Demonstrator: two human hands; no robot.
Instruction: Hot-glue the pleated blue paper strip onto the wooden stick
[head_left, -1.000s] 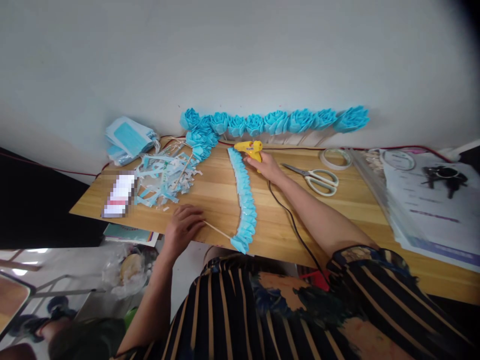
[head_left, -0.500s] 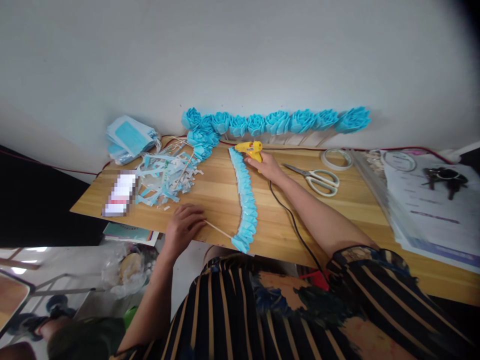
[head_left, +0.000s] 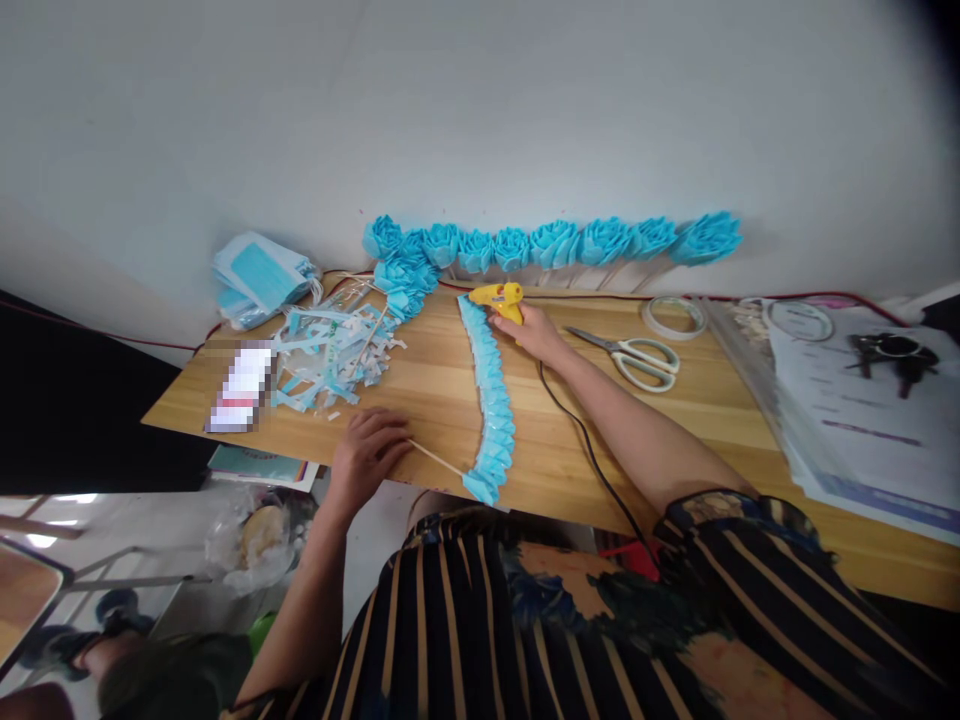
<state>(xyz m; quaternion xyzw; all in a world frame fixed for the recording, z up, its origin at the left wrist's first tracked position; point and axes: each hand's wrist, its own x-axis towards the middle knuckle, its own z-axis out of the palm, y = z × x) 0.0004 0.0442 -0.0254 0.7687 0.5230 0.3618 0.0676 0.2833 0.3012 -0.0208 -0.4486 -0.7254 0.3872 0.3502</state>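
Note:
My right hand point(head_left: 534, 330) is closed round the handle of a yellow glue gun point(head_left: 499, 297), whose nozzle points left at the far end of a long strip of folded blue petals point(head_left: 493, 400) lying on the wooden table point(head_left: 435, 390). My left hand point(head_left: 367, 450) rests at the table's near edge, fingers curled on a thin wooden stick point(head_left: 436, 460) that runs to the strip's near end. The gun's black cord point(head_left: 581, 440) trails toward me.
A row of blue paper roses point(head_left: 555, 242) leans against the wall. Blue and white scraps point(head_left: 330, 355), a stack of blue masks point(head_left: 259, 278), scissors point(head_left: 637, 358), a tape roll point(head_left: 673, 316) and papers point(head_left: 855, 400) lie about.

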